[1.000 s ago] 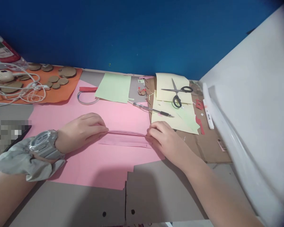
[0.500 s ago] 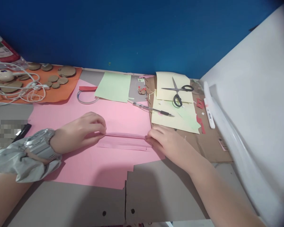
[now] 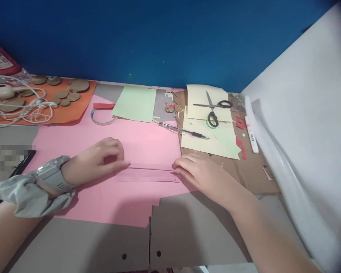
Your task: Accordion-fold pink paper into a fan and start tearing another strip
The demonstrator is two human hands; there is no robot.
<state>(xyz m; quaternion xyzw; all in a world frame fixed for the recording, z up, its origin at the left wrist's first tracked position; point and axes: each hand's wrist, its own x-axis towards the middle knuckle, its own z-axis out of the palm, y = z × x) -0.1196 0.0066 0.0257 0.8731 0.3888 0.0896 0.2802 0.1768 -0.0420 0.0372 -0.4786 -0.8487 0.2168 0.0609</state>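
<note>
Folded pink strip (image 3: 150, 167) is lying on pink sheet (image 3: 147, 140). Right hand (image 3: 197, 171) is pinching its right end; left hand (image 3: 95, 159) is touching left end with thumb, whether clamping cannot tell. Such end placing is probably keeping folds straight.

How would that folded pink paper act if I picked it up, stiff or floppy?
The folded pink paper would probably feel very light, because it looks thin. It may be stiffer along its straight folds, but its thin near flap could flop.

A soft shadow (image 3: 130, 240) darkens the grey tabletop (image 3: 221, 237).
</note>
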